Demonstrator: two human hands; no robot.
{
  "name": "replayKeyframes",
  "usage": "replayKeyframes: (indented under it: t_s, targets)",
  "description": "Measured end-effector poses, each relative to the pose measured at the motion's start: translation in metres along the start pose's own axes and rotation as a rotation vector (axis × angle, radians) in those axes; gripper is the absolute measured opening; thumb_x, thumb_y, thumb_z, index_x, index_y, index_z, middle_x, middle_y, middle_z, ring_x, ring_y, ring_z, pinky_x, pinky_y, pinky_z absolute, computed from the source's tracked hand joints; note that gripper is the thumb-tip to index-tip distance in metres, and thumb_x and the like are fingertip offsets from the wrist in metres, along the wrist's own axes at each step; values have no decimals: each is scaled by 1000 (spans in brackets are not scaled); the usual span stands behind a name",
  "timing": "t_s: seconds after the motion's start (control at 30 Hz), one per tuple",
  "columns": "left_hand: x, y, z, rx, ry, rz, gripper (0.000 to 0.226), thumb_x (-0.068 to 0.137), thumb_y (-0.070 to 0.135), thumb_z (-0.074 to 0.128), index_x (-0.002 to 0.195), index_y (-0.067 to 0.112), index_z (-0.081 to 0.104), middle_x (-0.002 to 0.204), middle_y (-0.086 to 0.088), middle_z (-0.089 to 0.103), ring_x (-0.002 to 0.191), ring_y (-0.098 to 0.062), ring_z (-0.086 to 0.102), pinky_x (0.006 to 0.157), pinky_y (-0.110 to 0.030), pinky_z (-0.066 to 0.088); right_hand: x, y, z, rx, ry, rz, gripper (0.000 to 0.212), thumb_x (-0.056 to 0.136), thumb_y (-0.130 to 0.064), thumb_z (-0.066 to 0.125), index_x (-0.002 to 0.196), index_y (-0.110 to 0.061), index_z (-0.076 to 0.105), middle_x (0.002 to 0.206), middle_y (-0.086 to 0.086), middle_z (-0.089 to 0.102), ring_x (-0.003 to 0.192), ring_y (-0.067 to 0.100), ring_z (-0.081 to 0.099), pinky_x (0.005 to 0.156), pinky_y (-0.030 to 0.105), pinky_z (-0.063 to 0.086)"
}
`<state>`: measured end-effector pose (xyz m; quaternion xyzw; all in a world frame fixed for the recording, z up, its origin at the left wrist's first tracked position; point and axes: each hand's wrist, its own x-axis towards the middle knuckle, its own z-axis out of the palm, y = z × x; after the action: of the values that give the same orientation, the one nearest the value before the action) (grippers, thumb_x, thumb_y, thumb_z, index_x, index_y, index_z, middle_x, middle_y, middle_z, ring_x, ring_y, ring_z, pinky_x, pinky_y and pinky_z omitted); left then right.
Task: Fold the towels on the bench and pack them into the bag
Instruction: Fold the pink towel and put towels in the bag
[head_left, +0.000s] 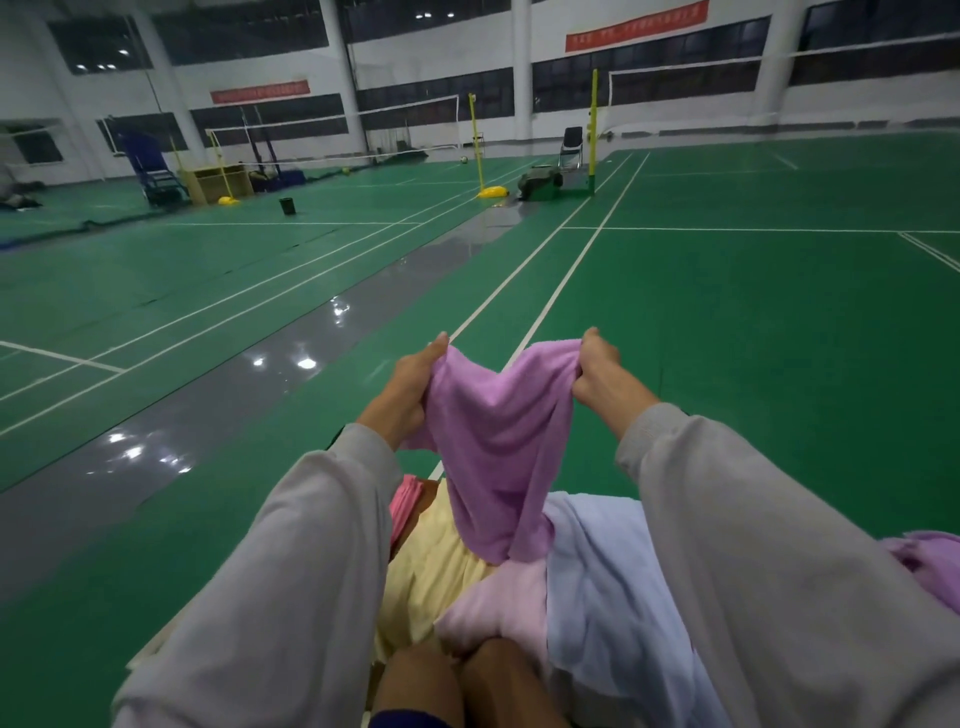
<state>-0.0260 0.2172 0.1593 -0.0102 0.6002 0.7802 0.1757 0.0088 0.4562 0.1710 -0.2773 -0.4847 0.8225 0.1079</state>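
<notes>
Both hands, left (410, 382) and right (602, 371), grip the purple towel (498, 441) aloft (other towels (597, 571) heaped below).

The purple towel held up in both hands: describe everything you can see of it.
The purple towel is plain lilac, soft fuzzy cloth, unfolded. The left hand and right hand each grip a bunched top corner, its edge sagging between them. It hangs in loose creases, its lower end reaching the yellow towel, pink towel and pale blue towel below.

Purple towels (498, 441) (924, 561) x2, pink towels (405, 504) (498, 608) x2, yellow towel (426, 566) x1, blue towel (608, 571) x1, grips (415, 384) (597, 374) x2
</notes>
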Motion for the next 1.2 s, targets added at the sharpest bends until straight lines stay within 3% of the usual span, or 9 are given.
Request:
replayKeyframes:
  t_s: [0.17, 0.27, 0.43, 0.57, 0.7, 0.83, 0.97, 1.1, 1.2]
  targets:
    - [-14, -16, 16, 68, 2, 65, 57, 93, 53, 66, 112, -1, 68, 95, -13, 73, 94, -30, 72, 88, -43, 60, -13, 6, 0, -105, 1, -5, 41, 110, -35, 37, 116, 1, 57, 103, 16, 67, 82, 22, 67, 63, 29, 54]
    - [-18, -22, 22, 39, 35, 102, 44, 100, 43, 62, 113, 1, 65, 103, -16, 73, 99, -29, 72, 83, -37, 60, -17, 12, 0, -141, -18, 5, 43, 110, -36, 37, 119, 2, 56, 106, 17, 67, 85, 22, 68, 62, 28, 54]
    - [-19, -32, 23, 17, 38, 186, 23, 104, 30, 57, 118, 12, 56, 129, -19, 60, 115, -29, 64, 102, -51, 54, -13, 20, -5, -146, -59, 21, 45, 110, -36, 38, 119, 4, 56, 91, 12, 67, 76, 22, 66, 64, 30, 54]
    - [-16, -35, 22, 28, 77, 190, 15, 106, 31, 53, 114, 19, 54, 125, -16, 59, 112, -27, 65, 91, -43, 59, -4, 25, -13, -132, -71, 38, 46, 109, -38, 39, 119, 4, 56, 85, 11, 66, 74, 24, 68, 66, 31, 57]
    - [-9, -41, 16, 53, 93, 166, 21, 104, 37, 55, 115, 19, 53, 126, -19, 59, 114, -32, 66, 91, -48, 59, 6, 32, -21, -149, -71, 30, 47, 109, -38, 39, 120, 4, 56, 102, 15, 70, 89, 26, 71, 83, 36, 61]
    - [-9, -49, 17, 39, 128, 153, 20, 105, 37, 53, 116, 21, 50, 127, -17, 58, 115, -32, 64, 95, -52, 57, 14, 42, -27, -172, -79, 45, 50, 108, -41, 39, 125, 3, 54, 105, 14, 68, 89, 27, 69, 85, 36, 60]
    - [-10, -56, 15, 52, 147, 192, 21, 104, 36, 56, 116, 21, 47, 132, -20, 53, 118, -32, 62, 95, -49, 58, 16, 48, -30, -184, -94, 68, 51, 108, -42, 40, 132, 2, 52, 80, 5, 57, 66, 19, 58, 62, 29, 51]
    - [-14, -59, 17, 30, 151, 160, 27, 101, 38, 61, 116, 29, 40, 130, -19, 49, 117, -36, 62, 93, -57, 57, 16, 56, -28, -202, -111, 81, 51, 109, -41, 39, 134, 2, 51, 76, 4, 55, 63, 17, 56, 58, 27, 48]
    - [-16, -59, 13, 46, 176, 137, 48, 98, 44, 63, 137, 33, 38, 128, -22, 54, 109, -35, 67, 84, -51, 61, 15, 65, -23, -239, -124, 90, 53, 109, -42, 38, 136, 2, 51, 73, 4, 54, 62, 17, 56, 56, 26, 48]
